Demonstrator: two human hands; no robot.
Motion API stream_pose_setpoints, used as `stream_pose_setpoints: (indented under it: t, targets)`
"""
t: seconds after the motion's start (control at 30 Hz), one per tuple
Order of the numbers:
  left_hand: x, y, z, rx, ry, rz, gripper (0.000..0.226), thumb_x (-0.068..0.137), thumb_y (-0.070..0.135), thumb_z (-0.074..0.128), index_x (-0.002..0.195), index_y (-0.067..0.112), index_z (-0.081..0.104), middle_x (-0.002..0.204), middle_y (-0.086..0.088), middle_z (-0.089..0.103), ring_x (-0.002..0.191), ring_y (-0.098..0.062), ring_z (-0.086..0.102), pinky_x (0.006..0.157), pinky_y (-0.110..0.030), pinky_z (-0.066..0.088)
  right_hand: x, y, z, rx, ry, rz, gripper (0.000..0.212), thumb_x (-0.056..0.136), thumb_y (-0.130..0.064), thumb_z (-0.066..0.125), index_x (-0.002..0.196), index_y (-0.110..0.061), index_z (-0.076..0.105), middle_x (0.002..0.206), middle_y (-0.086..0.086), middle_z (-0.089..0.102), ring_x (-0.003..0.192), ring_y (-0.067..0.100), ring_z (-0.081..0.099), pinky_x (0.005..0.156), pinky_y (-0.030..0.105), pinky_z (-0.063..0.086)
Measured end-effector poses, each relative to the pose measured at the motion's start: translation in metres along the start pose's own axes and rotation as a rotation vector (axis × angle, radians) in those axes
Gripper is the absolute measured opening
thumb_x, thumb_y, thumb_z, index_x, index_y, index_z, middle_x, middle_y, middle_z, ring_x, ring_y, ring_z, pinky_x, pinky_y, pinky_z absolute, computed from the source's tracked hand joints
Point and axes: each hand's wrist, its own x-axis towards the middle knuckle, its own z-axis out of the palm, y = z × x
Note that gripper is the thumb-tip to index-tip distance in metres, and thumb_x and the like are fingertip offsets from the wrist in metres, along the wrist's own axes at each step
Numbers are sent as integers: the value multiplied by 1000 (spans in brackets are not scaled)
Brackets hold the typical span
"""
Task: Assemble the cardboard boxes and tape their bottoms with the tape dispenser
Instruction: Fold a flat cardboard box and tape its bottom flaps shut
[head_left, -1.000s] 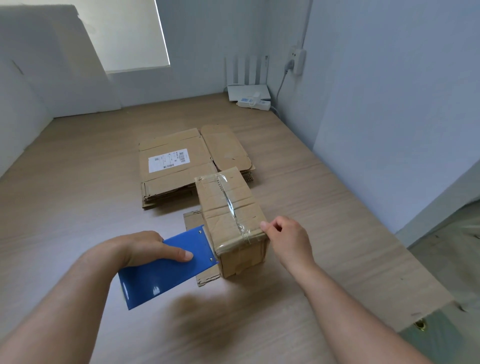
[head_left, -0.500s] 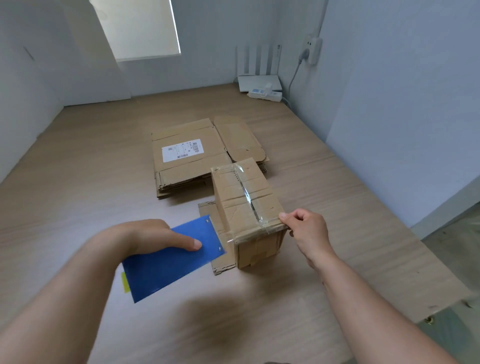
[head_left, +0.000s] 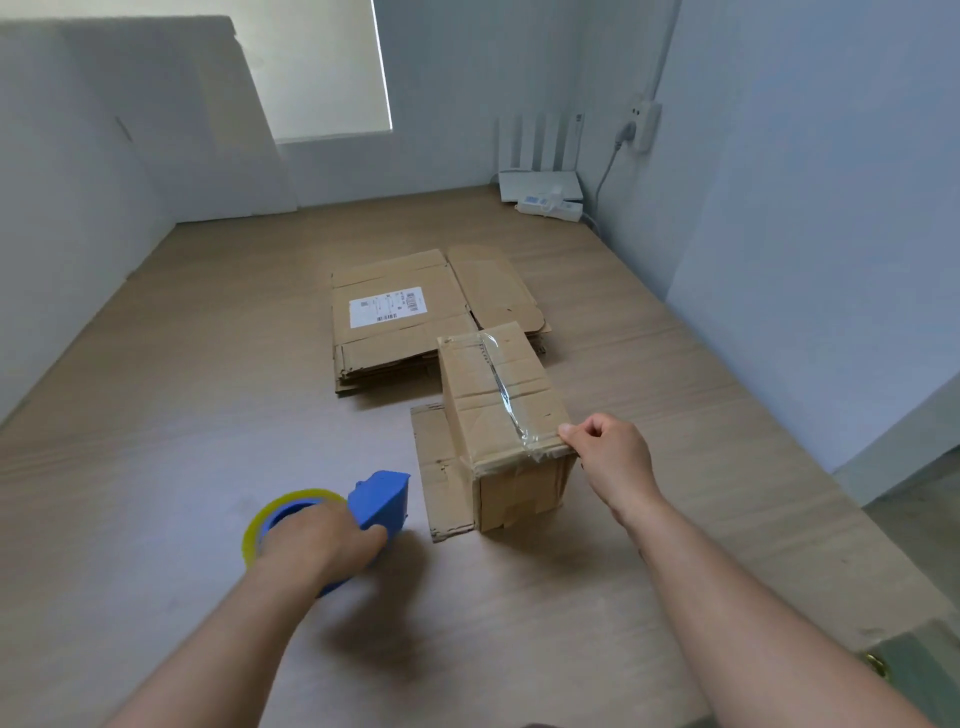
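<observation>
A small assembled cardboard box (head_left: 498, 410) stands bottom-up in the middle of the wooden table, with a strip of clear tape (head_left: 506, 400) along its seam. One loose flap (head_left: 439, 467) lies flat to its left. My right hand (head_left: 610, 457) pinches the tape end at the box's near right corner. My left hand (head_left: 317, 540) grips the blue tape dispenser (head_left: 376, 501) with its yellowish tape roll (head_left: 260, 525), down on the table to the left of the box and apart from it.
A stack of flattened cardboard boxes (head_left: 395, 317) with a white label lies behind the assembled box. A white router (head_left: 540, 184) and a power strip (head_left: 550, 208) sit at the far right corner. Walls close the table on the left, back and right.
My left hand has pulled the dispenser away from the box, down and to the left, and turned it so the roll shows. My right hand stays on the tape end at the box's corner.
</observation>
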Motion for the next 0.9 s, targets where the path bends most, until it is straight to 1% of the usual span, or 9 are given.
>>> stream_pose_setpoints:
  t: [0.17, 0.27, 0.33, 0.43, 0.53, 0.63, 0.7, 0.8, 0.9]
  targets:
    - [-6, -24, 27, -79, 82, -71, 22, 93, 40, 46, 93, 18, 50, 75, 6, 53, 77, -15, 58, 60, -23, 38, -3, -7, 5, -49, -58, -63, 22, 87, -29, 62, 72, -15, 56, 66, -2, 57, 69, 20, 52, 62, 30, 37]
    - [-15, -26, 31, -45, 122, -140, 32, 91, 51, 44, 104, 24, 56, 99, 7, 62, 93, -16, 61, 68, -25, 40, -4, -9, 4, -54, -86, -87, 19, 88, -28, 61, 78, -13, 58, 68, -3, 57, 71, 19, 52, 60, 30, 36]
    - [-26, -10, 23, 33, 238, -129, 40, 94, 53, 37, 115, 23, 53, 116, 5, 61, 104, -17, 60, 77, -27, 41, -5, -10, 2, -57, -97, -103, 14, 89, -28, 60, 86, -15, 60, 76, -4, 60, 77, 19, 54, 62, 29, 36]
    - [-38, 36, 5, -419, 358, 58, 55, 99, 49, 33, 145, 18, 33, 145, 3, 44, 131, -19, 44, 103, -31, 36, -7, -8, 5, -70, -111, -132, 13, 92, -27, 55, 100, -18, 61, 92, -2, 63, 87, 19, 56, 69, 28, 38]
    - [-32, 84, 3, -877, 212, 282, 65, 97, 56, 29, 152, 22, 23, 150, 7, 37, 141, -18, 31, 117, -37, 26, -9, -3, 11, -131, -90, -160, 17, 95, -26, 46, 96, -16, 60, 97, 2, 62, 90, 23, 55, 73, 33, 42]
    - [-27, 112, 11, -1034, 133, 206, 61, 101, 46, 25, 154, 19, 11, 156, 0, 27, 143, -20, 26, 117, -35, 22, -8, -2, 12, -167, -95, -142, 29, 99, -34, 37, 88, -15, 56, 96, 5, 60, 94, 28, 54, 74, 34, 40]
    - [-26, 121, 13, -1085, 149, 148, 63, 101, 47, 25, 154, 15, 11, 158, -4, 23, 145, -21, 22, 117, -34, 20, -11, -6, 16, -215, -90, -101, 42, 96, -51, 38, 95, -13, 56, 103, 8, 60, 102, 30, 54, 78, 35, 41]
    - [-17, 129, 12, -1040, 156, -8, 71, 97, 59, 24, 148, 11, 31, 150, -10, 38, 138, -27, 36, 111, -39, 31, -23, -14, 30, -418, -20, -83, 70, 81, -71, 48, 112, -8, 49, 119, 9, 55, 117, 29, 48, 89, 37, 41]
    - [-11, 135, 12, -840, 226, -102, 73, 94, 64, 29, 136, 7, 47, 133, -12, 55, 120, -30, 52, 92, -37, 44, -24, -17, 37, -407, 20, -77, 66, 80, -67, 53, 112, -9, 47, 122, 9, 54, 120, 29, 46, 91, 39, 40]
